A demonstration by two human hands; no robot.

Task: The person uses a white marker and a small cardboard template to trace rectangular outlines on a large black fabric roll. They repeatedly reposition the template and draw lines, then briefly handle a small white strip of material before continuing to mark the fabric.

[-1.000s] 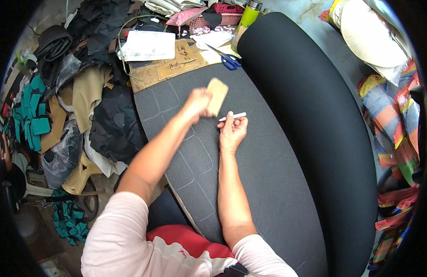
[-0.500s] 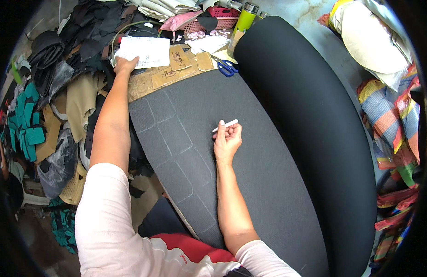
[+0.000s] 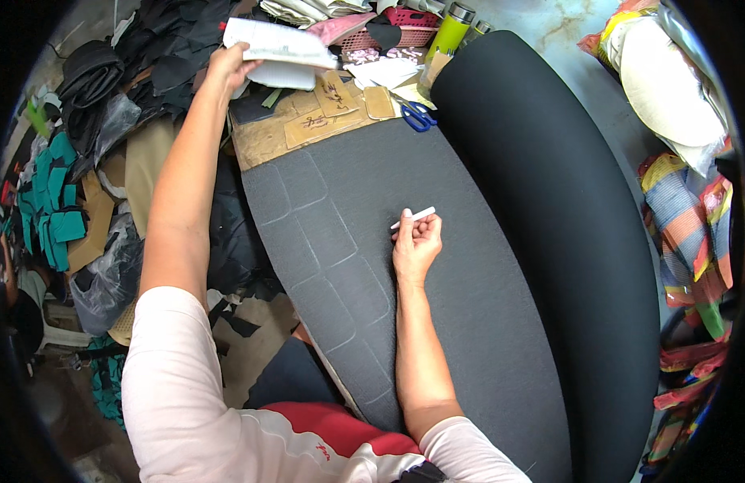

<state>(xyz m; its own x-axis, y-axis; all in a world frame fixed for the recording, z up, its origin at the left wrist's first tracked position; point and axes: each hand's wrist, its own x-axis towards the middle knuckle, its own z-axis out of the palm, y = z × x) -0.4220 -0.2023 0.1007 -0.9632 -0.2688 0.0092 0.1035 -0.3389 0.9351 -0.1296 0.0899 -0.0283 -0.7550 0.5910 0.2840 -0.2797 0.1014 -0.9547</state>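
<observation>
My left hand (image 3: 230, 68) is closed on the edge of a white notebook (image 3: 277, 40), which hangs tilted above the far left end of the table; part of its pages droops below. In my right hand (image 3: 416, 248), a white stick of chalk (image 3: 425, 213) is pinched between thumb and fingers. That hand rests on a dark grey sheet of fabric (image 3: 477, 282) spread over the table. Pale rounded outlines run along the fabric's left side, to the left of my right forearm. Brown cardboard templates (image 3: 336, 95) lie beyond the fabric's far edge, below the notebook.
Blue-handled scissors (image 3: 419, 118) lie at the fabric's far edge. A thick black roll (image 3: 549, 209) borders its right side. Behind stand a green bottle (image 3: 450, 32) and a pink basket (image 3: 412, 37). Dark scraps (image 3: 171, 36) and teal pieces (image 3: 58, 209) heap up on the left.
My left hand has lifted the notebook off the cardboard and moved it away from me, tilting it. My right hand keeps its place on the fabric; the whole view has shifted slightly.
</observation>
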